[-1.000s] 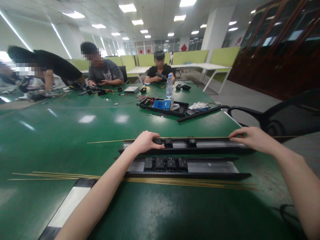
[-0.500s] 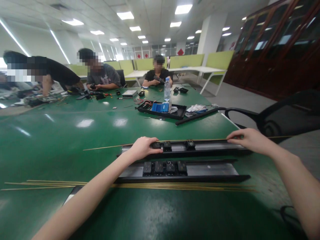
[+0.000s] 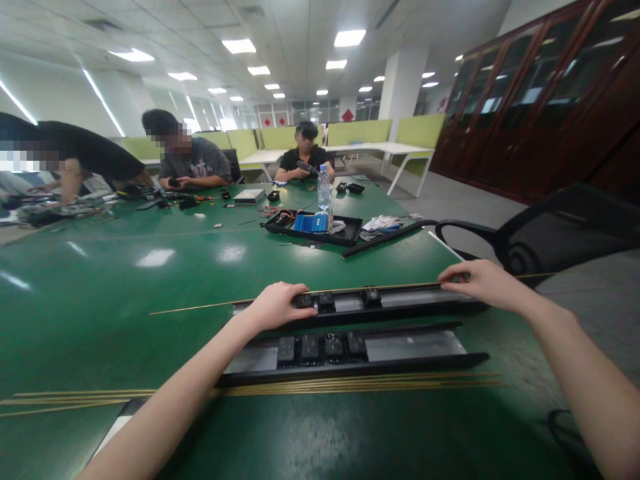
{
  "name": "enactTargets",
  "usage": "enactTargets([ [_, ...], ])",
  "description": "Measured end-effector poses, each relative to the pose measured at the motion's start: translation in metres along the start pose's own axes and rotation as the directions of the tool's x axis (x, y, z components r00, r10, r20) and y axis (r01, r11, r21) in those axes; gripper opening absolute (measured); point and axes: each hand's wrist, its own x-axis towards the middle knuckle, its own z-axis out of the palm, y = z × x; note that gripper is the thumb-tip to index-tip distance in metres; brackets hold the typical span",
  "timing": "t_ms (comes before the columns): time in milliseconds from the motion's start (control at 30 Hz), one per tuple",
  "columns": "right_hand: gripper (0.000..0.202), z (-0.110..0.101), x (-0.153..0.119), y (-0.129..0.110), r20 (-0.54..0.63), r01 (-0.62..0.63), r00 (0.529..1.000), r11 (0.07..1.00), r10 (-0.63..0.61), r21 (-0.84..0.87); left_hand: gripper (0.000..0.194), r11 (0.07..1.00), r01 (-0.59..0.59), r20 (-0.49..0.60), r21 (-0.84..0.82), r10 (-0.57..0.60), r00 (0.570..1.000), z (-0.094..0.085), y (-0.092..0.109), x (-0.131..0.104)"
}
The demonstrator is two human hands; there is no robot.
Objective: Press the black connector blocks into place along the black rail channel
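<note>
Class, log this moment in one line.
left hand: at square black block in long black-walled grey channel | right hand: pinching thin golden rod along channel's far edge

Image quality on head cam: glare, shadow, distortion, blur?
Head view: white glare on the green table, likely from ceiling lights, shadow lower right; head view: the cabinet leans, likely wide-angle distortion; head view: the loose golden rods look soft at their right ends.

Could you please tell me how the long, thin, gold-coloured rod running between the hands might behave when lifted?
The long, thin, gold-coloured rod would probably feel light, being so slender. It seems fairly stiff, as its end beyond the left hand runs nearly straight, though such length may let it flex.
</note>
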Motion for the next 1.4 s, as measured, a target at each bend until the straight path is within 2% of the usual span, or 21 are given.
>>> enactTargets([
  [200,0.034,0.001,-0.002,-0.025,0.009,0.05,0.999,0.999,-0.05,-0.017,0.057,0.999,0.043,0.11,-0.009,-0.042,0.993,-0.019,0.009,0.007],
  [367,0.038,0.005,-0.002,-0.048,0.056,0.139,0.988,0.99,-0.14,0.033,0.05,0.986,0.045,0.206,-0.162,-0.011,0.979,-0.021,0.013,0.013],
  [533,0.033,0.012,0.0,-0.055,0.069,0.219,0.973,0.975,-0.222,0.039,0.05,0.968,0.051,0.224,-0.244,0.006,0.974,-0.02,0.013,0.014],
  [700,0.031,0.024,-0.001,-0.066,0.0,0.296,0.955,0.952,-0.297,-0.083,0.048,0.961,0.055,0.23,-0.272,0.009,0.973,-0.019,0.011,0.015],
  [867,0.044,0.039,-0.006,-0.096,-0.114,0.362,0.917,0.918,-0.382,-0.162,0.048,0.961,0.061,0.224,-0.27,0.001,0.975,-0.017,0.01,0.017],
  [1067,0.046,0.065,-0.009,-0.124,-0.158,0.359,0.899,0.895,-0.408,-0.265,0.045,0.956,0.061,0.218,-0.287,0.003,0.976,-0.017,0.01,0.017],
  [1200,0.047,0.078,-0.011,-0.128,-0.221,0.387,0.871,0.89,-0.438,-0.24,0.044,0.957,0.063,0.202,-0.282,-0.005,0.979,-0.016,0.01,0.017],
  [1400,0.038,0.083,-0.011,-0.127,-0.268,0.372,0.872,0.91,-0.41,-0.184,0.045,0.959,0.066,0.202,-0.277,-0.009,0.979,-0.017,0.012,0.016],
])
